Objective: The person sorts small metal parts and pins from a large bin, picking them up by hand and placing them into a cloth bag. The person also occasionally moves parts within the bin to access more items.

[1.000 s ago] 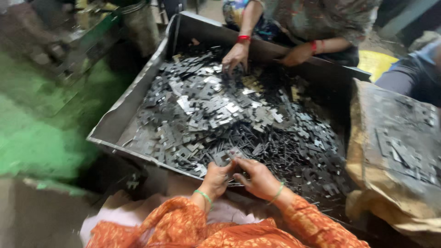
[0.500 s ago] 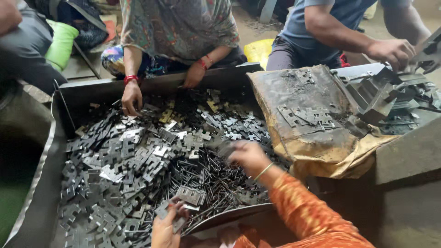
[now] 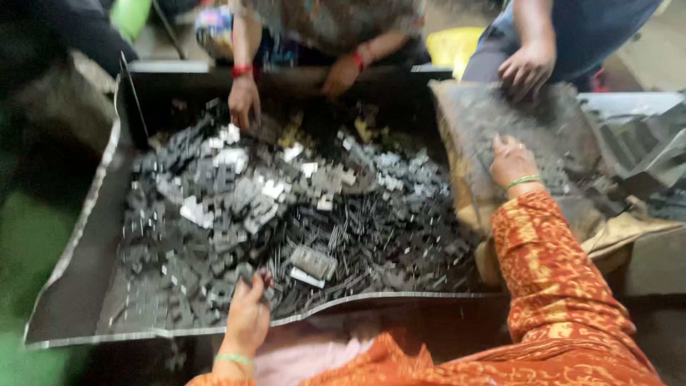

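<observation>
A large metal tray (image 3: 78,236) holds a heap of small flat grey metal stampings (image 3: 286,200). My left hand (image 3: 250,307) rests on the tray's near rim, its fingers closed among the pieces there; the blur hides whether it grips any. My right hand (image 3: 511,161) reaches out to the right and lies flat on a brown sack (image 3: 543,143) covered with more metal pieces. Both of my wrists wear green bangles, and my sleeves are orange and patterned.
Across the tray a seated person has one hand (image 3: 244,100) in the heap and another (image 3: 341,75) at the far rim. A second person's hand (image 3: 525,68) rests on the sack's far end. Stacked metal parts (image 3: 643,154) lie at the right.
My right hand has left the heap and moved right onto the sack. My left hand stays at the near rim. The view has swung and come closer.
</observation>
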The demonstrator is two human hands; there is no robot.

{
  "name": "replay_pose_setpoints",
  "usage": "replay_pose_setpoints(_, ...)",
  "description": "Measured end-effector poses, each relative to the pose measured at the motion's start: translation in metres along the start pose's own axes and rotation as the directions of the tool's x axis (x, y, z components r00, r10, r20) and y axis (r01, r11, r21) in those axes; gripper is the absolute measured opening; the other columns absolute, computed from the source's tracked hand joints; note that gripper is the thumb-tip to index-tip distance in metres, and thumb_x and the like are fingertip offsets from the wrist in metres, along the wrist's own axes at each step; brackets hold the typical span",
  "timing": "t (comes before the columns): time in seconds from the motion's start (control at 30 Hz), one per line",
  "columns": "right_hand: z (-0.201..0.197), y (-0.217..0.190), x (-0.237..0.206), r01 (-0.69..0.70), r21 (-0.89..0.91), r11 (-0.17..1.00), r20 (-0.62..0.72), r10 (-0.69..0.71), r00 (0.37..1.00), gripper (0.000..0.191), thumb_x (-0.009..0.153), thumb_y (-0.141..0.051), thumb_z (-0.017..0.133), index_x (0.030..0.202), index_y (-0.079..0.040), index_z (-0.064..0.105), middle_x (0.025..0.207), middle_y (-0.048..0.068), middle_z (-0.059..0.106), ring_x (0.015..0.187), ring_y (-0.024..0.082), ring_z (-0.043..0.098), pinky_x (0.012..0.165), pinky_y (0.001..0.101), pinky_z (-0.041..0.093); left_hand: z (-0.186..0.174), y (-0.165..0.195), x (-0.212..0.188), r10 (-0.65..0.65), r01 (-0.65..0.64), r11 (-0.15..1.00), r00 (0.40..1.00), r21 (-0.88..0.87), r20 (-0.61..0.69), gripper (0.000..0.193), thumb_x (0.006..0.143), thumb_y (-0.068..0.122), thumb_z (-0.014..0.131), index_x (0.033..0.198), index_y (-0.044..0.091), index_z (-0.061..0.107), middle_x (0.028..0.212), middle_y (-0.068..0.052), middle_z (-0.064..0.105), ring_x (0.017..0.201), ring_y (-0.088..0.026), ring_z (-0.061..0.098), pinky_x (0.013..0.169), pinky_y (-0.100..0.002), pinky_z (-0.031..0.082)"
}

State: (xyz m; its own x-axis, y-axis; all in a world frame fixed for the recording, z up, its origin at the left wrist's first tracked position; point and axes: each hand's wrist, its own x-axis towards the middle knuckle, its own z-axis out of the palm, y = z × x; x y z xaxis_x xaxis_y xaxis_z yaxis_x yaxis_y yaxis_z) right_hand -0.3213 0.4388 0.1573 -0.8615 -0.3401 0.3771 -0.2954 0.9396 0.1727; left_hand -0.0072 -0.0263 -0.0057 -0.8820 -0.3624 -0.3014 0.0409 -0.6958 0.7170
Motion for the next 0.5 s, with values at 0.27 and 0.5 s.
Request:
replay_pose_setpoints(0.27, 0.053, -0.132, -0.083, 0.133, 0.502, 0.854, 0.300, -0.317, 0.900, 0.045, 0.079, -0.015, 0.076, 0.121, -0.002, 0.069, 0.116, 0.026, 0.067, 0.103, 0.044, 0.067, 0.091, 0.0470, 0.054, 0.000, -0.007, 0.000, -0.039, 0.030, 0.996, 0.993, -0.081, -0.113, 0.032, 0.095, 0.008, 0.068, 0.125, 0.008, 0.058, 0.100, -0.002, 0.064, 0.091, -0.014, 0.064, 0.085, -0.031, 0.056)
replay_pose_setpoints(0.5, 0.105, -0.146, -0.094, -0.084, 0.208, 0.975, 0.678, -0.082, 0.730, 0.060, 0.063, -0.021, 0.088, 0.117, -0.004, 0.070, 0.113, 0.023, 0.072, 0.111, 0.038, 0.068, 0.098, 0.0456, 0.055, -0.005, -0.007, -0.004, 0.013, -0.023, 0.996, 0.994, -0.087, -0.107, 0.040, 0.092, 0.009, 0.072, 0.129, 0.009, 0.058, 0.096, -0.002, 0.065, 0.086, -0.014, 0.065, 0.081, -0.030, 0.058)
